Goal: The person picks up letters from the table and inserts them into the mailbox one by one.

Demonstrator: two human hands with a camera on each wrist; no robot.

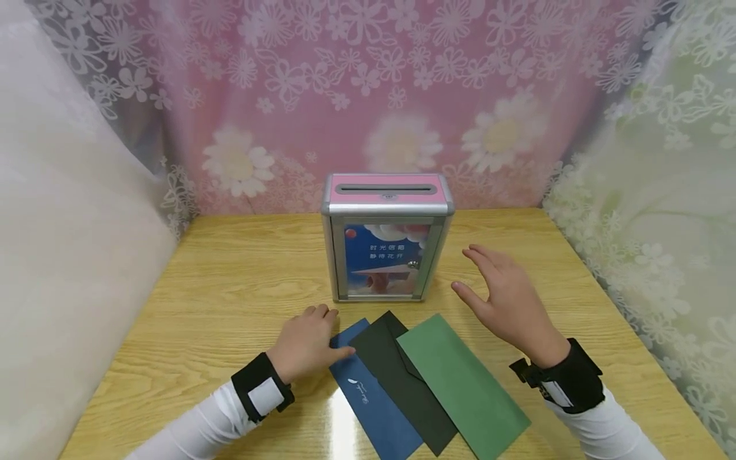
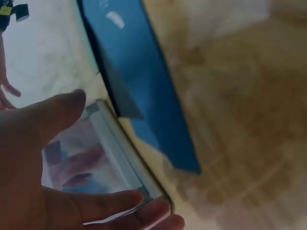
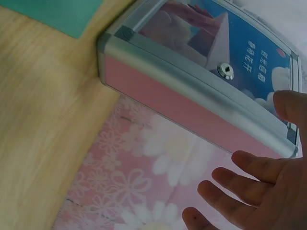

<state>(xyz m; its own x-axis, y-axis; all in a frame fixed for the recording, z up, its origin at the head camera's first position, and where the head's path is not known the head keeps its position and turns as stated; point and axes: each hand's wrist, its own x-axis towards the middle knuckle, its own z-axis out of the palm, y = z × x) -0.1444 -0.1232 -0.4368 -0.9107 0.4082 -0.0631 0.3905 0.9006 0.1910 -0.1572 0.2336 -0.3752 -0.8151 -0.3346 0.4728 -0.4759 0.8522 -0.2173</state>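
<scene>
A pink mailbox with a silver frame stands upright at the back of the table, a slot in its top and a lock on its picture front. Before it lie three overlapping envelopes: blue, black and green. My left hand is beside the blue envelope, fingers extended, its thumb overlapping that envelope's upper end in the head view. Off the mailbox's right side, my right hand hovers with fingers spread and nothing in them.
The wooden table ends at a pink flowered curtain behind the mailbox. A white cloth hangs on the left, a pale green flowered one on the right. Each wrist wears a black strap.
</scene>
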